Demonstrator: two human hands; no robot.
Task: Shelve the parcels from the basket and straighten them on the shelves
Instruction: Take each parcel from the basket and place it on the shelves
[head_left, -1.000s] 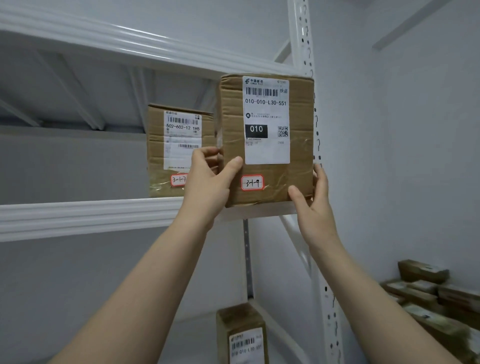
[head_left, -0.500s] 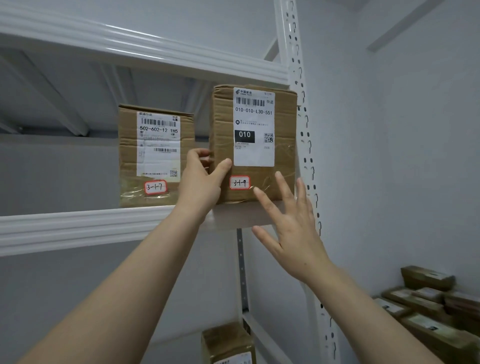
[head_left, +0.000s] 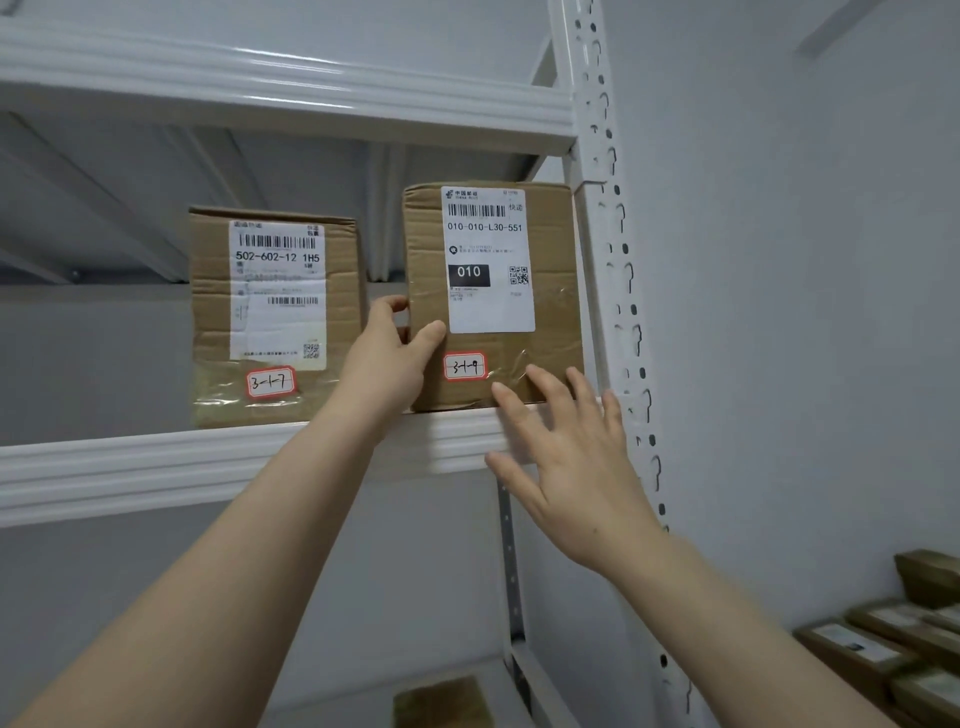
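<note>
**Mia:** What is the left hand (head_left: 387, 358) doing?

**Ben:** It holds the tall box (head_left: 556, 312). The thumb lies on the front, and the fingers curl round the left side.

**Mia:** And the right hand (head_left: 571, 457)?

**Ben:** It is wide open, with the fingers spread. The fingertips (head_left: 501, 391) are up at the bottom right corner of the tall box's front. I cannot tell if they touch it.

**Mia:** Where is the tall box?

**Ben:** It stands upright on the shelf (head_left: 156, 462), at the right end, close to the front edge. Its right side is just beside the white post (head_left: 613, 260) with the holes. It has a big white label and a small red tag that says 3-1-9.

**Mia:** Is anything next to it?

**Ben:** Yes. A second box (head_left: 208, 312) stands upright on the same shelf, to the left. Its tag says 3-1-7. There is a gap between the two, and the left hand's fingers are in that gap.

**Mia:** What else is there?

**Ben:** The top shelf (head_left: 260, 88) runs above both. Far below, the top of a low box (head_left: 441, 701) shows. Down at the right, by the grey wall (head_left: 779, 312), lies a pile of boxes (head_left: 883, 639).
</note>
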